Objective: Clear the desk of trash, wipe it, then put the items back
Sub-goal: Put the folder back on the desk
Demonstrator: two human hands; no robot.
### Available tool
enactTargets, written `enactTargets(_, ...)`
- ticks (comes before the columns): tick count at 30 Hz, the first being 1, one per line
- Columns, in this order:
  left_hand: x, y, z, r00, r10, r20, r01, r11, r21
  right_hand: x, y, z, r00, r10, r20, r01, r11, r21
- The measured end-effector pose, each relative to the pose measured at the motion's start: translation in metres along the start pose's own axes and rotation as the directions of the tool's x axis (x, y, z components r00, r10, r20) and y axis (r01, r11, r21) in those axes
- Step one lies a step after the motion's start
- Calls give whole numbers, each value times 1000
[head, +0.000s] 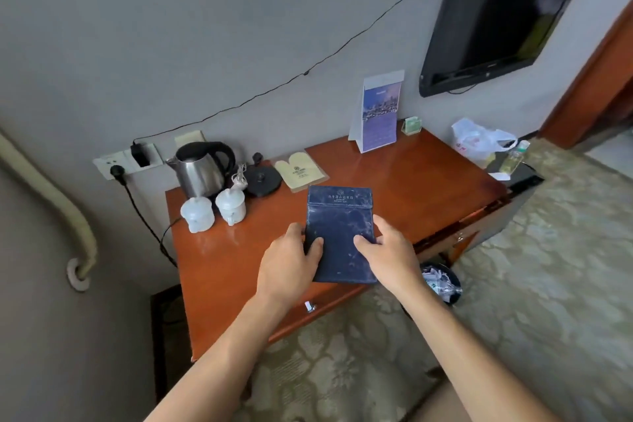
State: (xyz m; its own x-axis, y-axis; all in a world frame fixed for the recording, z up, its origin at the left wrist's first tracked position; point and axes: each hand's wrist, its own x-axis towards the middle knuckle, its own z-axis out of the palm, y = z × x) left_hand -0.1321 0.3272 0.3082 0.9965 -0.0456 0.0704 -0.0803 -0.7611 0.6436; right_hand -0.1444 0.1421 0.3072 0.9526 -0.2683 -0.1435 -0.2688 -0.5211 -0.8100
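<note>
A worn dark blue folder (339, 219) is held just above the front of the red-brown wooden desk (411, 181). My left hand (291, 260) grips its left edge, thumb on the cover. On the folder's right edge my right hand (387, 253) holds it the same way. At the desk's back left stand a steel kettle (200, 168), its black base (262, 180) and two white lidded cups (212, 211). A yellow mitt-shaped card (299, 169) lies beside the base. A tent calendar (378, 113) and a small green holder (412, 125) stand at the back right.
A black bin (442, 281) with crumpled paper sits on the carpet under the desk's front right. A white plastic bag (479, 140) and a bottle (513, 156) rest on a dark low unit to the right. A wall TV (496, 17) hangs above. Cables run to wall sockets (126, 159) at the left.
</note>
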Motion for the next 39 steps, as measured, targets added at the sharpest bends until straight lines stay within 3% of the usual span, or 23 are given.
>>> enactTargets(10,109,4,44,995,12,95,-4,996,-87,103,7,-9,994,101,-40,-103,994,-43)
enactTargets(16,190,15,102,991,-12,131,17,999,-37,205,35,-21,995,103,-4,-103,992,-74)
enactTargets(28,359,67,245,938,-325,125,329,944,-19,447,85,-69,969,131,212,-106,987,-123)
enactTargets(39,458,38,303,844,-527,95,530,848,-5,580,116,-15,923,138,358,-108,989,-102)
